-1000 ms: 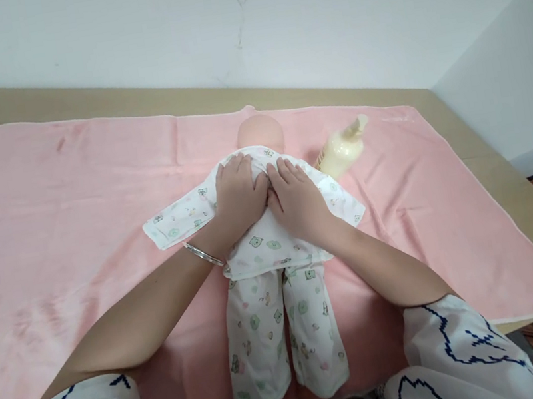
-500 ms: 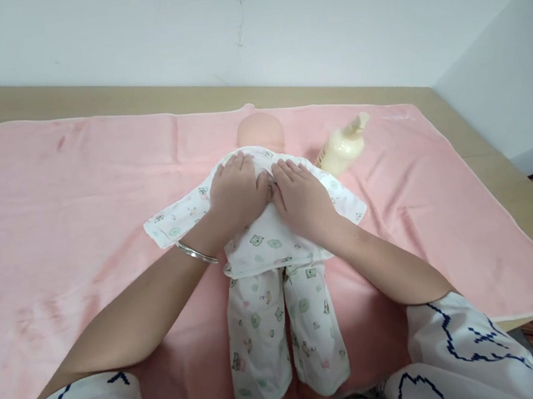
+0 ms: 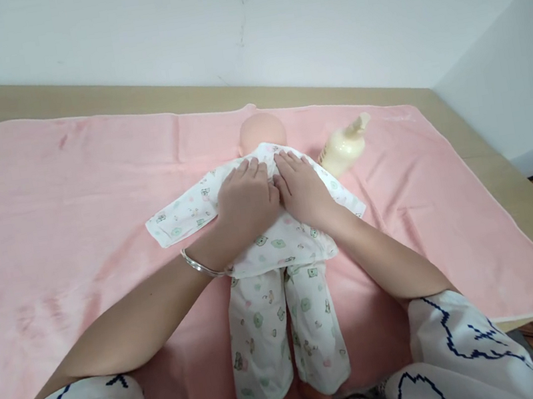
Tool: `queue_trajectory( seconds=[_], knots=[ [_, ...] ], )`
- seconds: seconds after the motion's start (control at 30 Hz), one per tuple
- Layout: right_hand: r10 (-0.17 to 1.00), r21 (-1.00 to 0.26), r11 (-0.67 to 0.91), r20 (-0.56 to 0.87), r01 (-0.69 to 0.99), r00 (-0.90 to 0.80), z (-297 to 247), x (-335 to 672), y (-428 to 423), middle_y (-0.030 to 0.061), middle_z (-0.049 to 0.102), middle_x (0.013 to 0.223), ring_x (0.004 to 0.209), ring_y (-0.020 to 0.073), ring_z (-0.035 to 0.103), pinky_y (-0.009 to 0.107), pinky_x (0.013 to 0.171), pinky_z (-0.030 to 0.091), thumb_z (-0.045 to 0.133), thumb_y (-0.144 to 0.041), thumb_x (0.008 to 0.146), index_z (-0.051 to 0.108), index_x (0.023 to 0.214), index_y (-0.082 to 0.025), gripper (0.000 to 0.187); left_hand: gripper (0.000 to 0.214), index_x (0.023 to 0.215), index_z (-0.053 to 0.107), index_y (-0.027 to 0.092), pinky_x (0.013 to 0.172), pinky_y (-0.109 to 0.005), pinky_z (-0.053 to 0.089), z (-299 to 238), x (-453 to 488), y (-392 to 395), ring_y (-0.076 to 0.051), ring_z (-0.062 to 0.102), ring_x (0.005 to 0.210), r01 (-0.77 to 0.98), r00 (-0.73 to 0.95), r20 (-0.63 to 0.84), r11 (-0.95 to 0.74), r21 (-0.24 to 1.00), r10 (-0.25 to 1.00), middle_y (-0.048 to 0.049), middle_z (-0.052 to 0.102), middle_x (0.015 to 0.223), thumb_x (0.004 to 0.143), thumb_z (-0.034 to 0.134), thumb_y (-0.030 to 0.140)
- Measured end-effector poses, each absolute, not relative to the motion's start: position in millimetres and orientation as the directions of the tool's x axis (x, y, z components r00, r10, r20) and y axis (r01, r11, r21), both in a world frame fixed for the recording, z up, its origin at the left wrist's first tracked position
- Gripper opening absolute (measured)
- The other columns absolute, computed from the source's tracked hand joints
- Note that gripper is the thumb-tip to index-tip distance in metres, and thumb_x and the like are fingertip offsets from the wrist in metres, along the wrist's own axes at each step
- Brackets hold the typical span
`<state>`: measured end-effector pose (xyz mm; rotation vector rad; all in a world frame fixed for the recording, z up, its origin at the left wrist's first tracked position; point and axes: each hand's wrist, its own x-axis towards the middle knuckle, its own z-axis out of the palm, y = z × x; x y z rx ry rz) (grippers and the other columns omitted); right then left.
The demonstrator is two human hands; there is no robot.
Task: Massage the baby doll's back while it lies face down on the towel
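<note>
A baby doll (image 3: 262, 131) lies on its back on a pink blanket (image 3: 56, 212), head toward the wall, dressed in a white printed top (image 3: 182, 213) and matching trousers (image 3: 282, 332). My left hand (image 3: 246, 199) lies flat on the doll's chest with its fingers stretched toward the collar; a silver bangle (image 3: 200, 265) is on that wrist. My right hand (image 3: 303, 190) rests flat beside it, thumbs nearly touching. Both palms press on the top's fabric and hold nothing.
A cream-coloured feeding bottle (image 3: 345, 144) lies on the blanket just right of the doll's shoulder. The blanket covers a tan table (image 3: 509, 168) that meets a white wall at the back. Wooden floor shows at the right. My patterned sleeves (image 3: 471, 342) fill the bottom corners.
Both hands have slid a little up the doll's chest toward the collar and now lie flatter, fingers straighter. The doll and bottle have not moved.
</note>
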<state>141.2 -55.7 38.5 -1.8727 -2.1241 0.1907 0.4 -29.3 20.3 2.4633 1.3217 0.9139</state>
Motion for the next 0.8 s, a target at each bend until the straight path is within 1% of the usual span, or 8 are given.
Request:
queue_trajectory(
  seconds=[0.1,0.17,0.27,0.37,0.47,0.53,0.63,0.8],
  knots=[
    [0.982,-0.239,0.168,0.126,0.956,-0.141,47,130,-76,0.0213,0.043,0.157,0.150,0.0330,0.035,0.049,0.126,0.026,0.029,-0.026,0.100,0.042,0.149,0.001,0.058,0.050,0.126,0.062,0.002,0.118,-0.056,0.035,14,-3,-11,-0.038,0.052,0.136,0.688,0.389,0.421,-0.562,0.459,0.819,-0.0252,0.062,0.136,0.087,0.042,0.026],
    [0.977,-0.207,0.204,0.111,0.957,-0.185,52,128,-83,0.0223,0.045,0.155,0.149,0.0330,0.037,0.048,0.126,0.027,0.030,-0.025,0.099,0.044,0.148,0.002,0.057,0.050,0.127,0.061,0.003,0.118,-0.058,0.033,9,-3,-6,-0.039,0.050,0.137,0.682,0.361,0.438,-0.554,0.478,0.823,-0.0252,0.061,0.138,0.087,0.043,0.027],
    [0.977,-0.256,0.212,0.092,0.943,-0.195,52,135,-74,0.0182,0.045,0.156,0.150,0.0288,0.037,0.047,0.126,0.027,0.027,-0.025,0.100,0.046,0.147,-0.003,0.055,0.045,0.125,0.062,0.009,0.120,-0.057,0.032,5,-1,-7,-0.037,0.051,0.136,0.643,0.326,0.474,-0.560,0.523,0.818,-0.0205,0.063,0.137,0.087,0.046,0.028],
    [0.980,-0.318,0.189,0.120,0.929,-0.158,41,146,-55,0.0143,0.036,0.162,0.154,0.0259,0.028,0.048,0.128,0.021,0.028,-0.028,0.101,0.040,0.152,-0.007,0.056,0.044,0.123,0.063,0.010,0.119,-0.055,0.033,5,0,-9,-0.037,0.053,0.134,0.638,0.310,0.484,-0.556,0.532,0.818,-0.0189,0.065,0.134,0.086,0.048,0.028],
    [0.976,-0.314,0.183,0.172,0.932,-0.134,30,150,-43,0.0154,0.031,0.165,0.155,0.0264,0.024,0.050,0.128,0.016,0.031,-0.030,0.100,0.035,0.154,-0.007,0.059,0.048,0.126,0.061,0.005,0.119,-0.055,0.034,7,0,-9,-0.039,0.052,0.134,0.679,0.329,0.469,-0.551,0.486,0.820,-0.0226,0.063,0.135,0.087,0.047,0.028],
    [0.973,-0.319,0.186,0.189,0.929,-0.130,27,150,-42,0.0147,0.033,0.164,0.155,0.0252,0.025,0.049,0.128,0.016,0.031,-0.030,0.100,0.037,0.153,-0.009,0.058,0.048,0.127,0.061,0.004,0.119,-0.055,0.034,7,-1,-8,-0.038,0.053,0.134,0.697,0.336,0.459,-0.545,0.466,0.822,-0.0239,0.062,0.135,0.088,0.046,0.028],
    [0.971,-0.336,0.189,0.201,0.923,-0.126,26,149,-45,0.0141,0.034,0.164,0.155,0.0243,0.026,0.050,0.128,0.017,0.031,-0.031,0.100,0.038,0.153,-0.011,0.057,0.046,0.126,0.060,0.005,0.117,-0.055,0.036,7,-1,-9,-0.037,0.053,0.133,0.723,0.340,0.456,-0.538,0.433,0.823,-0.0226,0.063,0.134,0.091,0.042,0.027],
    [0.969,-0.335,0.195,0.209,0.922,-0.129,25,150,-44,0.0163,0.033,0.163,0.155,0.0262,0.027,0.051,0.128,0.018,0.032,-0.031,0.100,0.039,0.152,-0.009,0.057,0.049,0.132,0.055,0.001,0.115,-0.055,0.037,6,-1,-9,-0.037,0.052,0.133,0.767,0.401,0.444,-0.559,0.315,0.801,-0.0257,0.059,0.137,0.095,0.037,0.028]
  ],
)
